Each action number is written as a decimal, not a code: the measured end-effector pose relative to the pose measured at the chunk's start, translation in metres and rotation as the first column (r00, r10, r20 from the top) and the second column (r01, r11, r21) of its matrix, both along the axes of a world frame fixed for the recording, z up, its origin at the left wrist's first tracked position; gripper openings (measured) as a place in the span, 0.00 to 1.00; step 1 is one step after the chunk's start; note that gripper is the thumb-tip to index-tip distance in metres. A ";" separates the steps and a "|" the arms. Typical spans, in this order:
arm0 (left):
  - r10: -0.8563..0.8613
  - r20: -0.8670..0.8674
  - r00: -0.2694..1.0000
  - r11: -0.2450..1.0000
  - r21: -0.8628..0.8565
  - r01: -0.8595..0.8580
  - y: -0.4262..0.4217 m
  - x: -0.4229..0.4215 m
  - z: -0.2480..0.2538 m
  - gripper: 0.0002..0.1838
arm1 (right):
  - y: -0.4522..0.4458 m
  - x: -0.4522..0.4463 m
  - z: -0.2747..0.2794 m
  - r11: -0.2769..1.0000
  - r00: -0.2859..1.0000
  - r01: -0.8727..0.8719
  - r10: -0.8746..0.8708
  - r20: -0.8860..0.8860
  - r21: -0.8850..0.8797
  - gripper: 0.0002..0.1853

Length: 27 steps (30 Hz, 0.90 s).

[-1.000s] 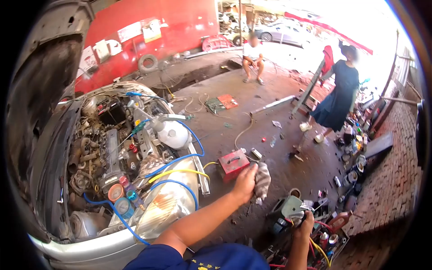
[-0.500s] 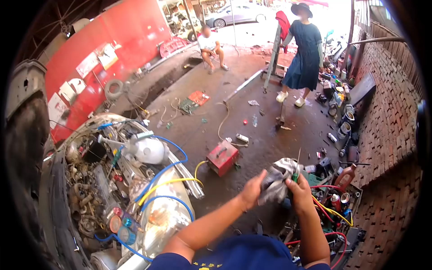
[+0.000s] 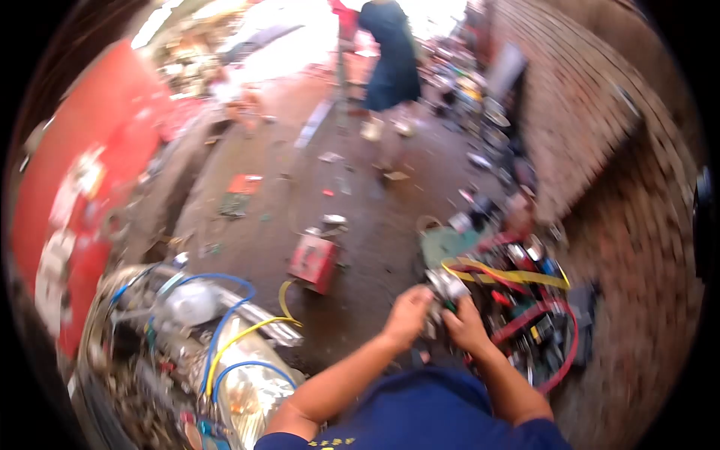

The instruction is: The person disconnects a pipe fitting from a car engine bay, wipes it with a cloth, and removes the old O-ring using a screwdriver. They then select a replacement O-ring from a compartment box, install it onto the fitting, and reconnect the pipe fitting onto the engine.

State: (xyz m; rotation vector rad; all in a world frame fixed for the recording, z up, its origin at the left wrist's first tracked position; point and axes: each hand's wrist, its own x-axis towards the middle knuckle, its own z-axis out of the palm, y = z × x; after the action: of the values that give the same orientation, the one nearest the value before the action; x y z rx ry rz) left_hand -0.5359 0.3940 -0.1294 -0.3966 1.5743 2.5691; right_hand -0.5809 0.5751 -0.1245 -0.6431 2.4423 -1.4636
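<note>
Left hand (image 3: 407, 318) has fingers closed on the grey cloth (image 3: 448, 285), bunched up in front of the torso. Right hand (image 3: 466, 328) sits just beside it, fingers wrapped round a green handle (image 3: 450, 306) against the cloth. Frame's blurred, so can't tell what tool that handle likely belongs to. Green case (image 3: 442, 244) just beyond the hands; red box (image 3: 315, 262) on the floor to the left.

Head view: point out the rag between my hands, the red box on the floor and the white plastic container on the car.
rag (image 3: 448, 285), head view, on its pale upper folds
red box (image 3: 314, 262), head view, on its top
white plastic container (image 3: 192, 303), head view, mid-body
</note>
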 end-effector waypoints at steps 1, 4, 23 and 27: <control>-0.023 0.023 0.999 0.999 0.023 0.022 0.006 0.002 -0.001 0.16 | 0.008 0.010 -0.002 0.999 0.999 0.044 -0.043 0.016 -0.029 0.28; -0.015 0.056 0.998 0.999 0.042 0.012 0.022 0.002 -0.004 0.15 | 0.019 0.017 -0.036 0.989 0.986 0.114 -0.124 -0.112 -0.091 0.31; -0.643 0.323 0.694 0.729 -0.018 0.684 0.071 0.012 -0.023 0.24 | 0.288 0.080 -0.111 0.746 0.592 0.571 -0.663 0.458 0.342 0.18; -0.618 0.347 0.705 0.737 -0.056 0.673 0.067 0.012 -0.018 0.24 | 0.317 0.089 -0.125 0.493 0.775 0.462 -0.629 -0.066 0.737 0.19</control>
State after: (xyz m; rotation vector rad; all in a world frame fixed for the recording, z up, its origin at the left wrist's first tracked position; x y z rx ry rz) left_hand -0.5236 0.4610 -0.1470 -0.1838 1.4820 1.7393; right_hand -0.4922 0.8922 -0.2490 0.5093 2.8356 -0.4739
